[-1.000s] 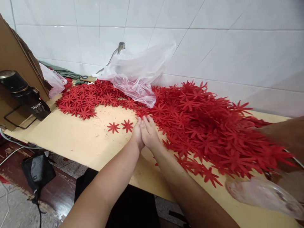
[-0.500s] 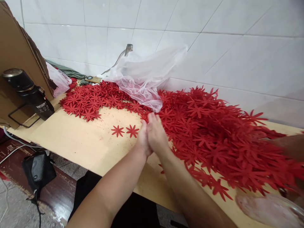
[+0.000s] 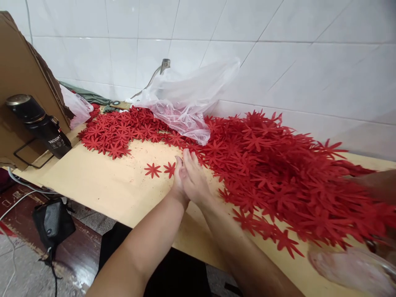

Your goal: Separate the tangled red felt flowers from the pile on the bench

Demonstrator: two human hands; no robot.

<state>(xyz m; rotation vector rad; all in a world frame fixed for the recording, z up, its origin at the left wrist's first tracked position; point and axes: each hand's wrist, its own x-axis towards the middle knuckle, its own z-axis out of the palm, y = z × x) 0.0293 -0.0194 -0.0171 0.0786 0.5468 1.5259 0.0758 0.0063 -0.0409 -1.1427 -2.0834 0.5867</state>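
Over the board, my left hand (image 3: 178, 181) and my right hand (image 3: 193, 177) meet palm to palm, fingers stretched out and pointing away from me. The right hand's back faces up and covers most of the left fingers. Whether something thin lies between the palms is hidden. Just left of them, two red flower-shaped cutouts lie flat: one whole flower (image 3: 152, 170) and a second flower (image 3: 170, 169) beside the left fingers. A large heap of red flower cutouts (image 3: 260, 165) spreads to the right of my hands.
A smaller flower pile (image 3: 114, 132) lies back left, with a clear plastic bag (image 3: 192, 111) between the piles. A black vacuum flask (image 3: 46, 132) stands against a cardboard box (image 3: 21, 82). Another person's arm (image 3: 375, 185) reaches in at right. A tiled wall (image 3: 293, 78) bounds the back.
My joined hands have shifted slightly left and towards me, away from the heap's edge. The right fingers look straighter now. The flowers on the board lie as before.
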